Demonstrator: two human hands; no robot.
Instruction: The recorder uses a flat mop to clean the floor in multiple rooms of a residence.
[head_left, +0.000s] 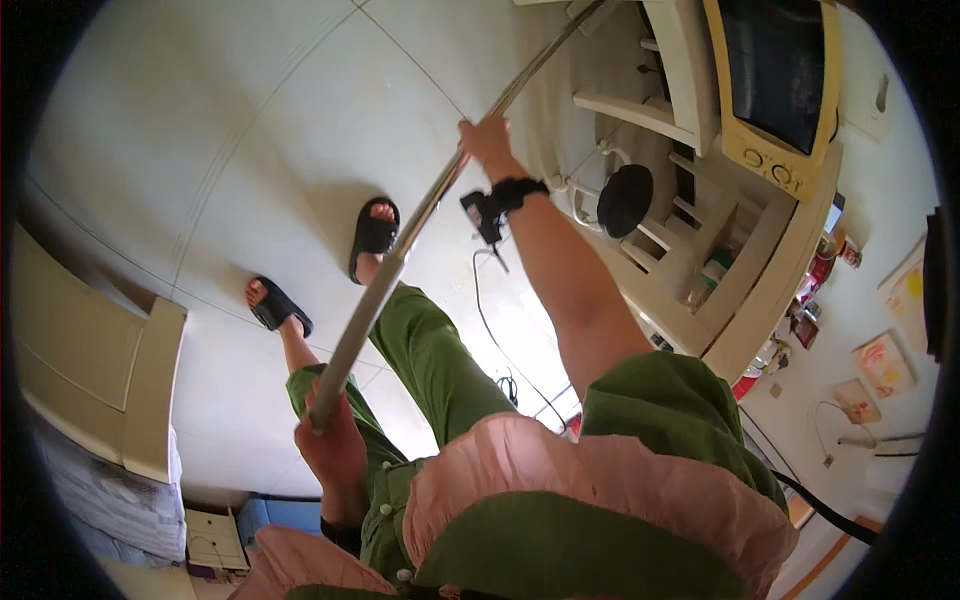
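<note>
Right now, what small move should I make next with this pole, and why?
Perhaps ease the metal pole slightly leftward, with the left hand and right hand both gripping it: its far length slants toward the cream furniture and its end is out of view, so it might knock something unseen.

The floor (260, 130) is laid with large, pale, glossy tiles, their joints showing as thin dark lines. Two black sandals (375, 238), worn on the person's feet, stand on it, the right one slightly ahead of the left. A thin dark cable (479, 290) curves over the tiles. At the right, a cream tabletop (768, 305) carries a yellowish box (775, 75) with a dark front and two knobs, and small packets (815, 280) along the wall side, too small to identify.
</note>
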